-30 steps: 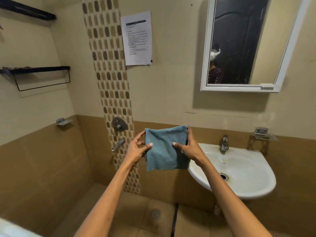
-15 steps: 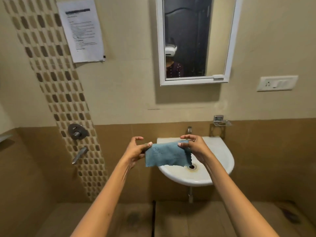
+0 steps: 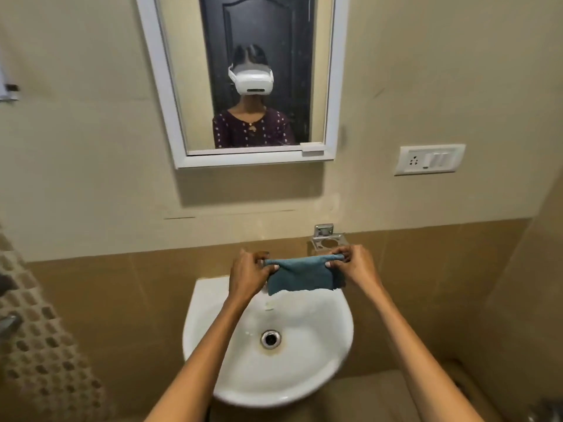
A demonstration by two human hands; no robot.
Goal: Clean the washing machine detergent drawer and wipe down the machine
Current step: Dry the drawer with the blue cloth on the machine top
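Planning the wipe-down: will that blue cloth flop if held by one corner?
Likely floppy: the blue cloth sags below where the left hand and right hand pinch it. Probably light, since fingertip pinches alone carry it.

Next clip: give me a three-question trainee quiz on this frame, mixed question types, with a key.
1. True or false: the left hand and the right hand each pinch a top corner of the cloth.
2. The cloth hangs above: A) the sink; B) a bucket; C) a washing machine.
3. Fill in: the switch plate is on the wall to the ____ of the mirror.
Key: 1 true; 2 A; 3 right.
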